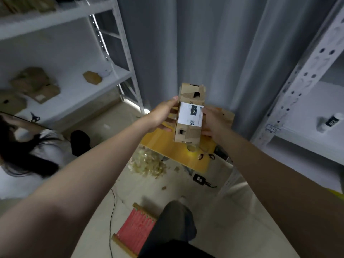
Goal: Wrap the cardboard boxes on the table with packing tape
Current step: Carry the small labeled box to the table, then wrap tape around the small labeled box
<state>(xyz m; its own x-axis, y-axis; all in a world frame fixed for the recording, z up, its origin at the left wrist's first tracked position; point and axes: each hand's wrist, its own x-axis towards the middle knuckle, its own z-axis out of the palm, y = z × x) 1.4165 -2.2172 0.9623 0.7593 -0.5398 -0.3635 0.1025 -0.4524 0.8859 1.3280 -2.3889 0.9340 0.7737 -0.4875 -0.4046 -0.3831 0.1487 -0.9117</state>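
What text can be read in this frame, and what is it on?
"220": white digits on a black patch of the white label on the cardboard box.
Fine print beside the QR code on that label: too small to read.
Dark label on the white bottle at right: blurred, unreadable.

A red woven stool [136, 230] sits on the floor, black scissors [34, 117] lie on a white metal shelf [78, 95], and a grey fabric curtain [204, 53] hangs behind.
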